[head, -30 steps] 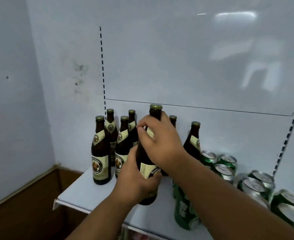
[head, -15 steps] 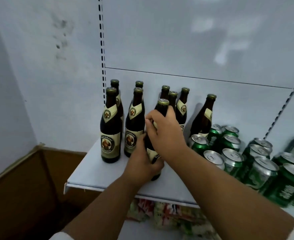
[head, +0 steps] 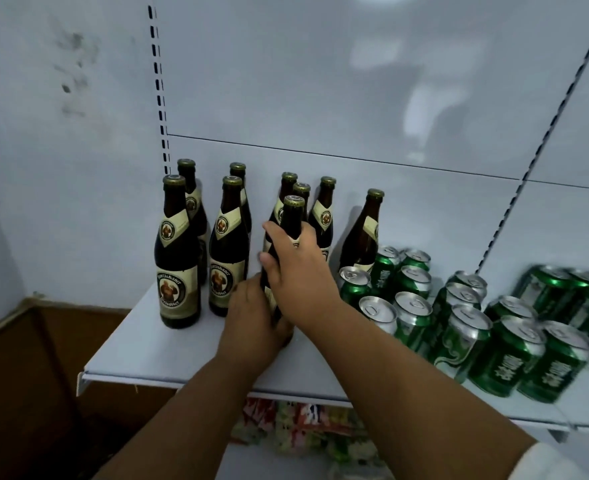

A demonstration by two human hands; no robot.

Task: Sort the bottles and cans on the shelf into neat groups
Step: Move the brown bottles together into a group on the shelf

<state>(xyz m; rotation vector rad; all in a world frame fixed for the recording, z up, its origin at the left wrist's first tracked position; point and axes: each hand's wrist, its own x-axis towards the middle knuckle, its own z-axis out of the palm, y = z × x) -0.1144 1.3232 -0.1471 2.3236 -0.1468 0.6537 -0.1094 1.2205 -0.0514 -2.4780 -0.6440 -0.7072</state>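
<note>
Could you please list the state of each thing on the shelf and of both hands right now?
Held bottle: upright, capped, gripped by both hands.
Left hand: curled round the bottle's base.
Right hand: curled round its shoulder.
Other bottles: upright, capped, grouped left.
Lone bottle: upright beside the cans.
Green cans: upright, unopened, clustered right.

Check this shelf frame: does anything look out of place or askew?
One brown bottle stands apart from the bottle group, leaning and crowded against the green cans. Both hands hold another bottle. Nothing spilled or broken.
</note>
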